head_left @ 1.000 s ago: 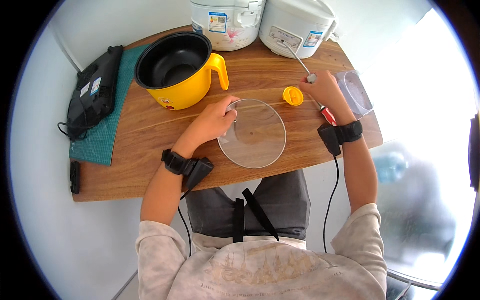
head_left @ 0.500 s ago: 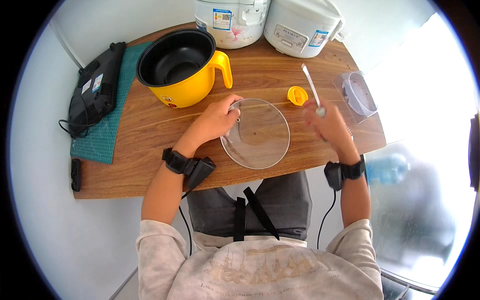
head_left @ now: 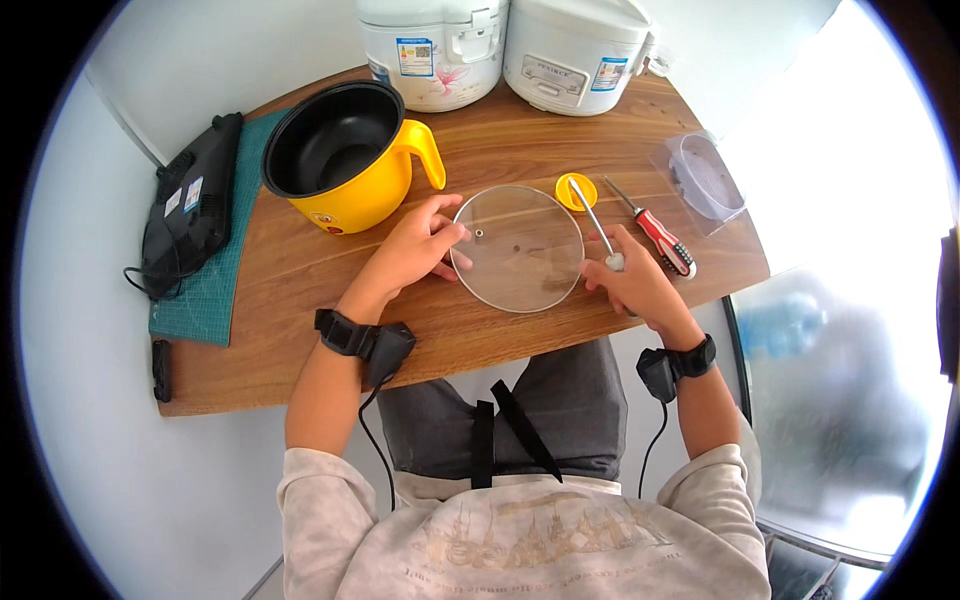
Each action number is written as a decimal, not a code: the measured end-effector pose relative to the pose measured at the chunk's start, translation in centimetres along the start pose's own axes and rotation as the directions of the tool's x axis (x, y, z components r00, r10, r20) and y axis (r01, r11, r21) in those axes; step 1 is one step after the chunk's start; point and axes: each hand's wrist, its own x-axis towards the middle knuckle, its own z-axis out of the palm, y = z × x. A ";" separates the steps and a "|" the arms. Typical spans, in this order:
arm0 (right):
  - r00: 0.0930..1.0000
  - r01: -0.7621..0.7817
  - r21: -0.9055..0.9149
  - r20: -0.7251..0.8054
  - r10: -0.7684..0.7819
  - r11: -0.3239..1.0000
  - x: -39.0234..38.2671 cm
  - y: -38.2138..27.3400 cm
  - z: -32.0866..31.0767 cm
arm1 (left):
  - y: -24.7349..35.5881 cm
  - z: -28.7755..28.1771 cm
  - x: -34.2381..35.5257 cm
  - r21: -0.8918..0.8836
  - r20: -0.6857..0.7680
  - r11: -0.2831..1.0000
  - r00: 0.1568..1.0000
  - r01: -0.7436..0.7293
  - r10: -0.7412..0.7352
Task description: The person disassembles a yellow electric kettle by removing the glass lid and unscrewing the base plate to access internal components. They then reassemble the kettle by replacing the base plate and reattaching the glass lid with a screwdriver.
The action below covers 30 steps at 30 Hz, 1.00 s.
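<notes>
A round clear glass lid (head_left: 517, 248) lies flat on the wooden table (head_left: 300, 300) in front of me. My left hand (head_left: 415, 248) rests on the table with its fingertips on the lid's left rim. My right hand (head_left: 635, 285) sits at the lid's right edge, closed on the pale handle of a thin metal-shafted screwdriver (head_left: 592, 218). Its shaft points away from me toward a small yellow knob (head_left: 575, 190) lying just beyond the lid. A red-handled screwdriver (head_left: 662, 240) lies loose on the table right of my hand.
A yellow electric pot (head_left: 345, 160) with a black inside stands at the back left of the lid. Two white rice cookers (head_left: 500, 45) line the far edge. A clear plastic bag (head_left: 703, 178) lies far right. A black device (head_left: 190, 205) rests on a green mat (head_left: 190, 305).
My right hand has drawn back from beside the red-handled screwdriver to the lid's right edge, bringing the thin tool along. The red-handled screwdriver now lies free. My left hand stays on the lid.
</notes>
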 end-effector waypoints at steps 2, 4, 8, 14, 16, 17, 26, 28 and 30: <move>1.000 0.001 0.050 -0.001 -0.001 0.999 0.2 0.8 -0.5 | 0.5 0.3 -0.2 -0.033 0.028 0.999 1.000 0.014 -0.013; 1.000 0.015 0.131 -0.014 -0.013 0.991 0.1 1.7 -0.8 | 0.3 0.9 -0.3 -0.111 0.044 0.994 0.999 0.014 -0.009; 0.998 0.042 0.231 -0.051 -0.031 0.972 -0.9 2.5 -1.1 | -0.3 1.7 -0.1 -0.291 0.079 0.956 0.995 -0.042 0.068; 0.995 0.045 0.201 -0.091 -0.027 0.979 -2.8 3.1 -1.6 | 0.1 2.5 1.1 -0.259 0.018 0.961 0.994 -0.100 0.108; 0.998 0.030 0.175 -0.055 -0.021 0.984 -2.9 2.8 -1.9 | 0.3 2.3 1.6 -0.312 0.030 0.947 0.995 -0.078 0.092; 0.999 0.025 0.162 -0.036 -0.019 0.987 -2.8 2.6 -2.0 | 0.6 2.3 1.8 -0.337 0.035 0.939 0.996 -0.068 0.085; 0.992 0.110 0.389 0.009 -0.123 0.915 0.3 1.9 -2.2 | 1.7 3.0 3.2 -0.374 -0.053 0.912 0.986 -0.169 0.160; 0.993 0.103 0.379 0.017 -0.118 0.920 1.0 1.9 -2.5 | 2.0 3.5 3.5 -0.347 -0.065 0.918 0.981 -0.193 0.182; 0.993 0.102 0.381 0.018 -0.118 0.919 1.5 1.7 -2.3 | 1.8 3.6 3.6 -0.312 -0.090 0.923 0.974 -0.224 0.206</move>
